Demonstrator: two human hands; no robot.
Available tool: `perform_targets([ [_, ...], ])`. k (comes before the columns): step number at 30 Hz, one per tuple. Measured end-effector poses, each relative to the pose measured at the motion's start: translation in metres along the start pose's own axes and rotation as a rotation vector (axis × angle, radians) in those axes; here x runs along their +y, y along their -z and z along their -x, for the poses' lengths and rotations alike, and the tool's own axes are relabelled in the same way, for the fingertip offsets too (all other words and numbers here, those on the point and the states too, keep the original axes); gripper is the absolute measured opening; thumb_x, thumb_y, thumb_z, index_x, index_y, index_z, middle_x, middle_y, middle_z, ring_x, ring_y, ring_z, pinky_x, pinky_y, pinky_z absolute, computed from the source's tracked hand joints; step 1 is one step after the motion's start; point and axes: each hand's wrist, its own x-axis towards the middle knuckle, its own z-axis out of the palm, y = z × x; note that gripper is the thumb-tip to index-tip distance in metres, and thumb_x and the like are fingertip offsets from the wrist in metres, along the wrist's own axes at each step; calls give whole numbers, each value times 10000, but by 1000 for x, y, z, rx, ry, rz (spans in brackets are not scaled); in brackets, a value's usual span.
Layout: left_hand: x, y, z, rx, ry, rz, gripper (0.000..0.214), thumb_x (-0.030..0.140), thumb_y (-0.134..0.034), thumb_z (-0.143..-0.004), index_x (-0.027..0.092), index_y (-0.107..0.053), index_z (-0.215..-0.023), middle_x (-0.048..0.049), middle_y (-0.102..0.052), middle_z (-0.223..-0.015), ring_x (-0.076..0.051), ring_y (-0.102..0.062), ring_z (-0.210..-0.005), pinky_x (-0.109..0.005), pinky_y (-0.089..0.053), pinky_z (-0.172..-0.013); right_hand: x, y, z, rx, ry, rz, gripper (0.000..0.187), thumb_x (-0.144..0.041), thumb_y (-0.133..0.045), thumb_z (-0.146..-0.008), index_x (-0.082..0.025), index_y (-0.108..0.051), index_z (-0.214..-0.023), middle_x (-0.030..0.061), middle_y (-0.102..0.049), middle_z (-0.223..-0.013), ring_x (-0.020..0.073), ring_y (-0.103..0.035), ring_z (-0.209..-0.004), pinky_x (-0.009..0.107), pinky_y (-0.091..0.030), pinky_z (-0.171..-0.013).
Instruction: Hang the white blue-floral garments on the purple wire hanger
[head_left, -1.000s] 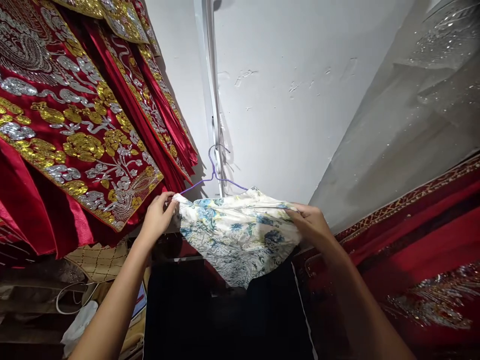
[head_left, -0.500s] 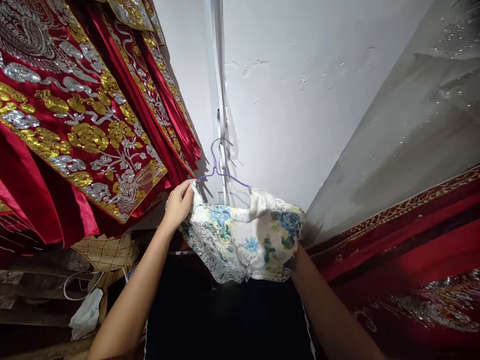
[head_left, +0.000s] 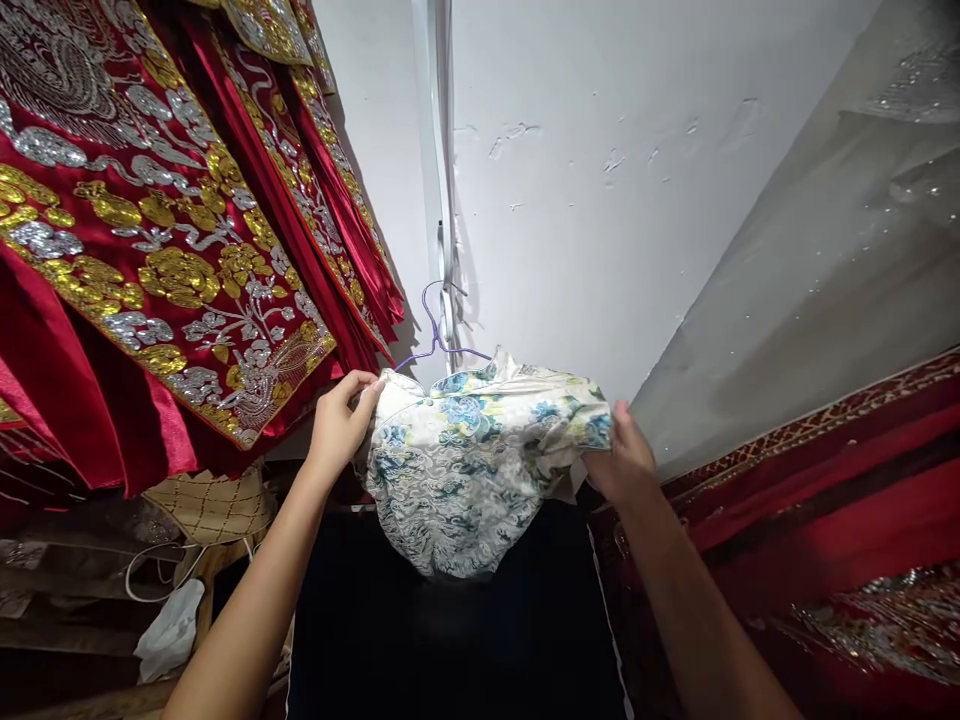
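A white blouse (head_left: 457, 480) with blue and yellow flowers hangs on a thin purple hanger (head_left: 436, 340) at the middle of the view. The hanger's hook is up against a white metal pole (head_left: 441, 150). My left hand (head_left: 343, 415) pinches the blouse's left shoulder between thumb and fingers. At the opposite side, my right hand (head_left: 622, 455) grips the end of the short sleeve, its fingers partly behind the cloth. The blouse's front faces up toward me, with its collar near the hanger.
Red garments with gold and silver sequins (head_left: 180, 270) hang at left. A sheer, beaded grey-white fabric (head_left: 810, 270) and red cloth with patterned trim (head_left: 825, 500) are at right. A pale wall (head_left: 570, 200) stands behind. A quilted beige bag (head_left: 217, 500) lies low at left.
The right side of the blouse has been drawn out and spread, so its front and collar now show. My right hand has come out from behind the cloth, moving slightly up and right.
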Motion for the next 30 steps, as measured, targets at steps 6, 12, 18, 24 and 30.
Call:
perform_targets([
  [6,12,6,-8,-13,-10,64,325,435,-484,-966,199,-685,-1061,-28,-707,-973,-185,-620,-875,-260,-445,-776,-40,-26,-6,182,275,219,574,-538,-750,-745,-165,-681,-1175,129,-646,-1239,303,-552,-1285,369,-496,-1021],
  [12,0,12,-3,-6,69,106,299,457,-616,-896,180,-590,-787,21,-565,-687,-126,-489,-625,-229,-378,-609,-65,-67,36,-779,29,164,781,-833,-422,-816,-156,-752,-1020,154,-741,-968,309,-718,-964,421,-580,-818],
  [18,26,8,17,-158,-48,358,315,424,-572,-946,174,-588,-755,-12,-595,-724,-143,-551,-709,-253,-425,-695,-25,-88,41,-945,-29,595,464,-487,-610,-908,-207,-625,-1279,128,-702,-1211,267,-667,-1118,437,-517,-992],
  [24,72,-3,31,-403,-114,620,335,406,-491,-997,172,-587,-779,-16,-582,-693,-142,-553,-687,-276,-445,-722,41,-114,47,-457,682,994,930,-261,-652,-818,-227,-120,-1580,151,-187,-1628,335,-162,-1519,567,-202,-1226],
  [30,79,-25,39,-452,176,936,362,534,-543,-937,190,-607,-840,-61,-642,-870,-200,-634,-865,-344,-497,-849,67,-108,45,-337,850,1016,771,-277,-612,-812,-213,-264,-1497,163,-467,-1349,344,-441,-1312,561,-331,-1142],
])
